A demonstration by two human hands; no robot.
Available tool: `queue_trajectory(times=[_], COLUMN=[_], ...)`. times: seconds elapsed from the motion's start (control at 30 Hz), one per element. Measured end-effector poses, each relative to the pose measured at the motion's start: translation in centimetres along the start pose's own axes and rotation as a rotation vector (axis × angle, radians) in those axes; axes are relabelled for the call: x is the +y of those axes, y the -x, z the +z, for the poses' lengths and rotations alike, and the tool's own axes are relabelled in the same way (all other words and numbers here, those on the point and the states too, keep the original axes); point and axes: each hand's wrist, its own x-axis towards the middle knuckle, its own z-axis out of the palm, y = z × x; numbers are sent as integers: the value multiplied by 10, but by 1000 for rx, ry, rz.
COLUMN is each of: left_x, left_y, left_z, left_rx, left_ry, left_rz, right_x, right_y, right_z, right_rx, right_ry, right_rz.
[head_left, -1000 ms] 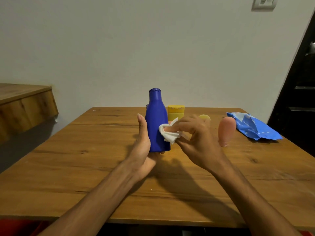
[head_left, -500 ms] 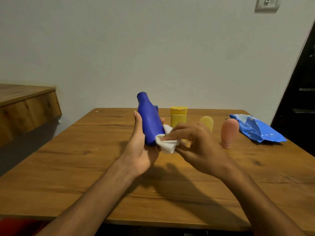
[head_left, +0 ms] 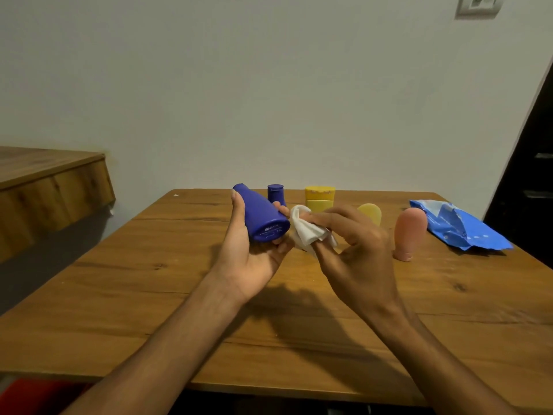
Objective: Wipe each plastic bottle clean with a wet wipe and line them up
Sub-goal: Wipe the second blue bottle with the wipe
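My left hand grips a large blue bottle above the table, tipped back so its base faces me. My right hand pinches a crumpled white wet wipe just right of the bottle's base. Behind stand a small blue bottle, a yellow bottle, a pale yellow tube and a pink tube.
A blue wet-wipe packet lies at the right of the wooden table. A wooden ledge juts out at the left. A dark doorway is at the far right, and the wall is close behind the table.
The large blue bottle went from upright to tilted far back, its base now turned toward me. The wipe moved from the bottle's side down to beside its base.
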Motion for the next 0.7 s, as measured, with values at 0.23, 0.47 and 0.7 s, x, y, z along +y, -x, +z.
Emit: queue_trajectory(times=[0.23, 0.47, 0.7], left_x=[-4, -13, -15], left_y=[0, 5, 1], left_z=[-1, -1, -5], left_rx=[42, -45, -7], left_ry=[-31, 15, 36], left_rz=[-15, -140, -125], right_x=[-2, -9, -9], right_y=[6, 15, 13], right_z=[9, 21, 21], right_rx=[-25, 13, 76], right_ry=[83, 195, 206], right_rz=[-129, -282, -222])
